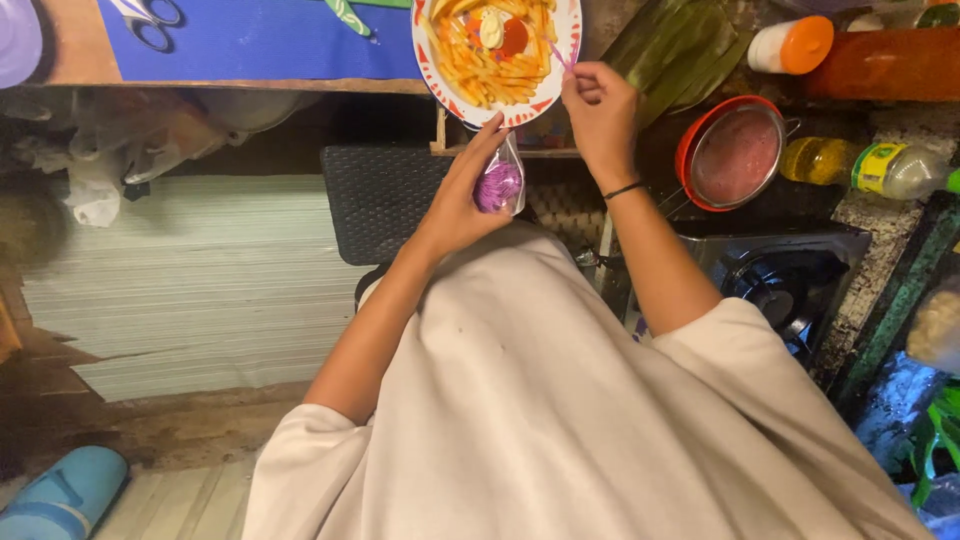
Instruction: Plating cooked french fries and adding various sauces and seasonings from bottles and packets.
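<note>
My left hand (462, 195) holds a small clear plastic bag of purple bits (498, 185) just below a plate. The white plate with a red-patterned rim (570, 30) carries french fries (480, 60) topped with red sauce and a white dollop. It sits at the edge of a blue-covered counter (260, 40). My right hand (600, 110) is at the plate's right rim, fingers pinched on a thin pink pick (557, 52) that reaches over the fries.
A red-rimmed strainer (735, 152) sits to the right, with an oil bottle (865, 168) and an orange-capped container (792, 45) beyond it. A gas stove burner (785, 280) lies below. Green banana leaves (675, 55) lie beside the plate. Scissors (150, 20) rest on the blue surface.
</note>
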